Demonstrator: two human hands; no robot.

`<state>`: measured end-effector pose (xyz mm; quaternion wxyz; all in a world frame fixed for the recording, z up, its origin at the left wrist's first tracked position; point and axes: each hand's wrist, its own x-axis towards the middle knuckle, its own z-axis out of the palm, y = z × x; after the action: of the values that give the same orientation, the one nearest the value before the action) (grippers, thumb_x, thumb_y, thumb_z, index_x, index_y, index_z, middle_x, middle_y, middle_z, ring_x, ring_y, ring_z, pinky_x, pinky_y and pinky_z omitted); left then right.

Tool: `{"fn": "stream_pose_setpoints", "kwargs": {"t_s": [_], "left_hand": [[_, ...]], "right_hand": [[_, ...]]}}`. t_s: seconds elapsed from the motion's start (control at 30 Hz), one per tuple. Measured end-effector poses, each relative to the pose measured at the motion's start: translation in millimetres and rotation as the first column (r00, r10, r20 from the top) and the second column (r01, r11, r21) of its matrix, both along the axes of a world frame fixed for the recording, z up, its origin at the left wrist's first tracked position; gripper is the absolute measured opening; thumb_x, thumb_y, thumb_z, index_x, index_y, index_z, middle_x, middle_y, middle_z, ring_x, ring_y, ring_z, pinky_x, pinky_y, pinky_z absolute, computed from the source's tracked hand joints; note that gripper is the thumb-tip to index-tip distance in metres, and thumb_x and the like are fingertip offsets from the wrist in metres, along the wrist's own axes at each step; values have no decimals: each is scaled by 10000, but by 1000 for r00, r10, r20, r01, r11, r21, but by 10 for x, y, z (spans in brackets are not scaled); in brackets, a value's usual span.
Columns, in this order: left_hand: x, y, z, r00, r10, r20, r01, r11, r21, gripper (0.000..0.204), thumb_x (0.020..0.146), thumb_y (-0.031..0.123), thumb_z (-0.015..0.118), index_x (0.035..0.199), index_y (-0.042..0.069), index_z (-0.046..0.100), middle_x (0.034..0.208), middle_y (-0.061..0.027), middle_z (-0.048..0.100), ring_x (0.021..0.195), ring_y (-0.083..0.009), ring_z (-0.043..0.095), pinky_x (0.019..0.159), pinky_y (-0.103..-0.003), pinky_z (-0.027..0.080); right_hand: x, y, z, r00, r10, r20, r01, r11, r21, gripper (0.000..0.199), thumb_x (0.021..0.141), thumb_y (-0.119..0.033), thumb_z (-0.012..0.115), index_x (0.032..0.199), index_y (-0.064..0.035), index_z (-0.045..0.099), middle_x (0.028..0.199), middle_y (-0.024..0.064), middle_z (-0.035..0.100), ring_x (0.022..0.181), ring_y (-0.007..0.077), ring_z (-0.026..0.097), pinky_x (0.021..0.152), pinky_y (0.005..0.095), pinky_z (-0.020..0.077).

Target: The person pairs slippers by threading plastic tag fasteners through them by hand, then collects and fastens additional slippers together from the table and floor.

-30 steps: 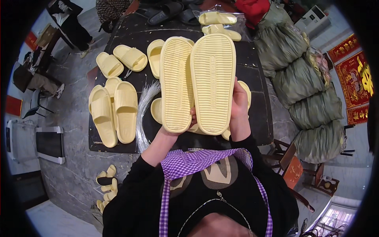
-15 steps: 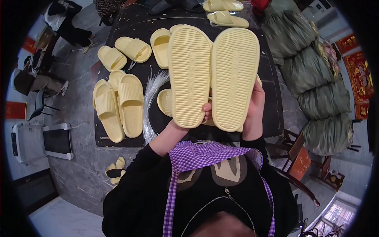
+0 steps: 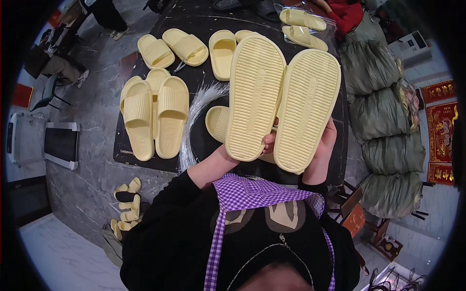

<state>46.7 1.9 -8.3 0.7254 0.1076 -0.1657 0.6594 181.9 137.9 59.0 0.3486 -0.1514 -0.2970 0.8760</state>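
Observation:
Two pale yellow slide slippers are held up over the black table, ribbed soles toward me. My left hand (image 3: 269,140), mostly hidden behind the left slipper (image 3: 256,97), has its fingers closed at that slipper's lower inner edge. Around the outer edge of the right slipper (image 3: 308,109), which leans to the right, my right hand (image 3: 328,138) is closed; its fingers are hidden behind the sole. The slippers nearly touch along their inner edges. Partly behind them lies another yellow slipper (image 3: 217,122). A bundle of clear plastic strands (image 3: 196,114) curves along the table to their left.
More yellow slippers (image 3: 173,116) lie on the black table (image 3: 199,22), and a bagged pair (image 3: 303,29) is at the far right. Green sacks (image 3: 376,109) line the right side. A person in a red sleeve (image 3: 347,17) is at the far end. Slippers (image 3: 128,203) also lie on the floor.
The held slippers have shifted slightly right and down in view, and the right one tilts more. My view has moved, so the red-sleeved person shows more. Both hands keep their hold.

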Motion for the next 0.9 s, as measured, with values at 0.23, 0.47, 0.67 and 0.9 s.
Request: {"fn": "stream_pose_setpoints", "kwargs": {"t_s": [0.23, 0.47, 0.67, 0.9], "left_hand": [[16, 55, -22, 999, -8, -34, 8, 1000, 16, 645, 865, 525, 442, 1263, 18, 409, 868, -156, 511, 725, -205, 473, 666, -285, 423], [14, 49, -15, 994, 13, -109, -18, 999, -45, 658, 856, 558, 427, 1255, 35, 434, 806, -123, 516, 672, -198, 464, 628, -287, 414], [68, 51, 25, 986, 58, -158, -72, 994, -83, 663, 857, 569, 416, 1252, 37, 446, 756, -107, 511, 635, -187, 456, 594, -281, 415], [79, 31, 5, 984, 89, -151, -96, 995, -41, 663, 858, 573, 405, 1229, 28, 473, 765, -124, 506, 643, -167, 457, 557, -258, 413]], "right_hand": [[35, 11, 43, 970, 89, -227, -130, 977, -171, 371, 938, -205, 403, 1181, 63, 482, 1182, 217, 526, 1086, 331, 526, 943, 463, 427], [25, 25, 21, 971, 48, -236, -101, 971, -217, 373, 944, -219, 396, 1170, 62, 491, 1162, 213, 540, 1067, 327, 535, 944, 448, 422], [87, 43, -13, 888, 104, -448, -289, 883, -370, 382, 947, -236, 393, 1173, 56, 491, 1163, 210, 540, 1067, 330, 534, 945, 448, 417], [73, 29, -3, 910, 111, -399, -278, 878, -390, 395, 946, -251, 394, 1183, 53, 481, 1179, 212, 527, 1078, 329, 526, 948, 454, 412]]}}
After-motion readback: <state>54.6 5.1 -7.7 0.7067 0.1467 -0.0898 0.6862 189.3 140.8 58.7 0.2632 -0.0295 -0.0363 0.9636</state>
